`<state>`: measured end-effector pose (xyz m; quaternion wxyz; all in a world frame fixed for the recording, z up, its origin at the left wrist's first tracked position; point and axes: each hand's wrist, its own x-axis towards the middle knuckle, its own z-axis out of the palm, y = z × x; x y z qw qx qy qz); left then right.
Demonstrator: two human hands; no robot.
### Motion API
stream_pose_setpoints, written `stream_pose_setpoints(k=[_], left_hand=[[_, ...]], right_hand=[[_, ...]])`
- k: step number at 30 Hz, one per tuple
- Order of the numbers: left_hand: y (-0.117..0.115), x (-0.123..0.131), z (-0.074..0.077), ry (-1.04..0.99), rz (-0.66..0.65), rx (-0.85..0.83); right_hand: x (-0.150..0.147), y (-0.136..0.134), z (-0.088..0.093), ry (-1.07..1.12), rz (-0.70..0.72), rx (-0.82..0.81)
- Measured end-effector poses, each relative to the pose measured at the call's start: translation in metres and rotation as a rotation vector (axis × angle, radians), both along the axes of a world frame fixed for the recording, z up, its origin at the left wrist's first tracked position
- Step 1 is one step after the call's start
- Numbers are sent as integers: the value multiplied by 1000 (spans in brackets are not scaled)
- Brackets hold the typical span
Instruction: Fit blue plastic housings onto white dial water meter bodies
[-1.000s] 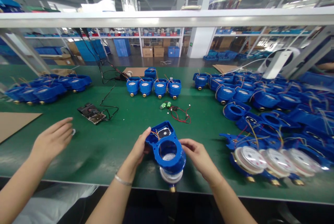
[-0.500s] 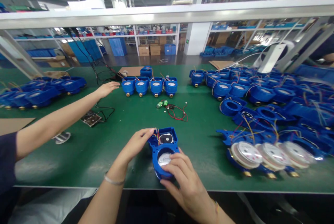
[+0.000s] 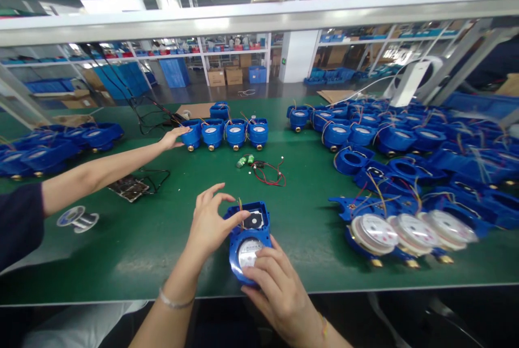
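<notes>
A blue water meter housing [image 3: 248, 225] with a white dial and a small black module lies near the front edge of the green bench [image 3: 170, 240]. My left hand [image 3: 210, 223] grips its upper left corner with thumb and fingers, next to short coloured wires. My right hand [image 3: 275, 291] wraps round its lower right side, fingers pressed on the dial rim. A co-worker's arm reaches in from the left, and that hand [image 3: 173, 137] touches the leftmost meter in a row of blue meters [image 3: 225, 133].
Many blue meters and housings [image 3: 405, 153] crowd the right side, with three white-dialled units [image 3: 409, 232] near the front. More blue meters [image 3: 52, 148] sit far left. A solder reel [image 3: 77, 218], circuit board [image 3: 127, 187], red wires [image 3: 270, 172] and green parts [image 3: 245, 160] lie mid-bench.
The housing has been pressed down over the white dial unit and lies flat; my right hand moved onto its lower edge. The co-worker's hand reached from the near left to the meter row.
</notes>
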<state>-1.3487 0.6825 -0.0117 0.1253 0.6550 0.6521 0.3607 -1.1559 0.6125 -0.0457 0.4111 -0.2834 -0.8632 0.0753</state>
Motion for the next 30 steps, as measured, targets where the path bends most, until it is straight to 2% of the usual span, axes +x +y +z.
stream_pose_setpoints(k=[3,6,11,15,17,19,22,24,26,28,30], left_hand=[[-3,3,-1,3,-19,-39],[-2,4,-3,-47,-96,-78],[2,6,-11,-395,-277,-156],[3,11,-21,-693,-243,-216],[3,12,-26,-733,-200,-191],[3,12,-31,-740,-191,-168],[2,9,-35,-895,-169,-153],[1,7,-38,-1014,-102,-180],[-1,8,-43,-1050,-51,-234],[-2,10,-48,-1063,-49,-275],[-4,11,-53,-1100,-32,-319]], right_hand=[[-1,0,-2,21,-12,18],[-2,-1,-3,32,-15,39],[-4,-4,-7,42,-85,44],[-11,-10,-15,79,-237,125],[-13,-14,-18,89,-281,118],[-12,-17,-19,98,-263,72],[-3,-10,-18,226,-245,-141],[4,4,-18,419,-332,-431],[9,25,-21,631,-411,-750],[9,46,-24,786,-401,-1000],[5,62,-26,858,-350,-1153]])
